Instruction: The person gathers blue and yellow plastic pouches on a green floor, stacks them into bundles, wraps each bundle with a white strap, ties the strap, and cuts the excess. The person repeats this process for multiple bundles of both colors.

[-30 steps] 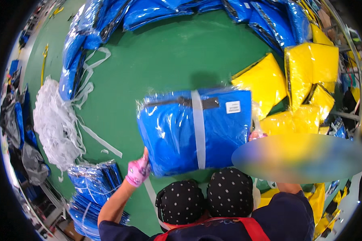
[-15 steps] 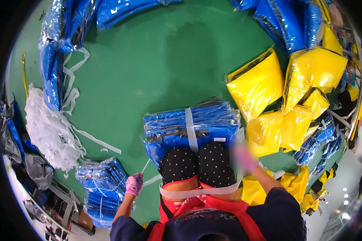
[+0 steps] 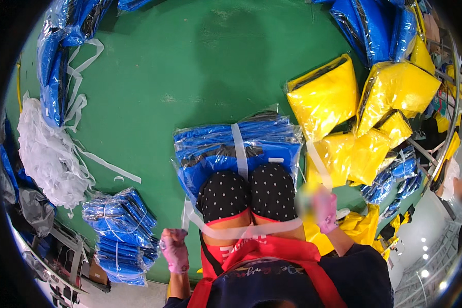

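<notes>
One blue stack [image 3: 210, 159] of wrapped packages lies on the green floor [image 3: 143, 97], right against the person's two knees [image 3: 226, 197]; its layers are too tightly packed to count. One white strap [image 3: 239, 149] runs over its middle, and one small white label [image 3: 276, 160] shows on its top face, with print too small to read.

A second, loose strap [image 3: 226, 233] lies across both thighs. The two hands wear pink gloves and are well apart. The left hand [image 3: 173, 251] is beside the left thigh with its fingers curled in; whether it holds anything cannot be told. The right hand [image 3: 323, 210] is beside the right thigh, partly blurred, so its grip cannot be told either.

The red apron [image 3: 277, 249] bears white letters, partly lost in folds, and the dark shirt [image 3: 292, 280] carries one line of script.

Near the left hand are two tied blue bundles [image 3: 119, 218], one behind the other, and farther left one heap of white strapping [image 3: 51, 154]. To the right lie at least five yellow packages [image 3: 323, 97] and several small blue bundles [image 3: 403, 167]. Large blue packages [image 3: 367, 28] sit at the upper left and upper right, at least two on each side.
</notes>
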`<state>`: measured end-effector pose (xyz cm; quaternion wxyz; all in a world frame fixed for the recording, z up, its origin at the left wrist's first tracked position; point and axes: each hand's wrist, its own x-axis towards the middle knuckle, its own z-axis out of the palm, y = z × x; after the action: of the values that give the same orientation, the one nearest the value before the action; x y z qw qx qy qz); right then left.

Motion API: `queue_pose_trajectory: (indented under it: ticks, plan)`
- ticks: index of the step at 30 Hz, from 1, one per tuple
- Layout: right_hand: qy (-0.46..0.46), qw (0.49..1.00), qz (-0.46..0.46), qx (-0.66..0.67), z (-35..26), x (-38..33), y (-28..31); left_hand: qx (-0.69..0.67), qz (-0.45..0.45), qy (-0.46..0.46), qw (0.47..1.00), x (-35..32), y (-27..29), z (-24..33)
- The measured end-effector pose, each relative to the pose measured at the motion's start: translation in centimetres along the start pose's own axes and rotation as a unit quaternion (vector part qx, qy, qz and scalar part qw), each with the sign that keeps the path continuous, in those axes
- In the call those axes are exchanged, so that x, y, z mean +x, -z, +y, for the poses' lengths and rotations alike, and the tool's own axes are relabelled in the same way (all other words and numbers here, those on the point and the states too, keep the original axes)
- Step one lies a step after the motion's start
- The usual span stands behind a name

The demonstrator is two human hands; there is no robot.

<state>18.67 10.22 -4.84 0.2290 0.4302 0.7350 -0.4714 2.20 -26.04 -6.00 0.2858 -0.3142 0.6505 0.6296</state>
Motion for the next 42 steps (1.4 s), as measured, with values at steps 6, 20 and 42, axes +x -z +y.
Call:
queue_pose_trajectory:
  ticks: [6, 20, 42]
  plan:
    - [0.428, 0.865, -0.091, -0.245, -9.6, 8.7, -3.5, 0.344, -0.274, -0.030, 0.898, 4.2, -12.7, 5.3]
    - [0.092, 0.746, -0.606, 0.262, -16.9, 22.3, -6.5, 0.263, -0.313, -0.081, 0.909, 11.1, -18.0, 1.3]
    - [0.222, 0.862, -0.450, -0.080, -5.6, 27.9, -10.4, 0.570, -0.293, 0.058, 0.765, 21.0, -22.3, -2.2]
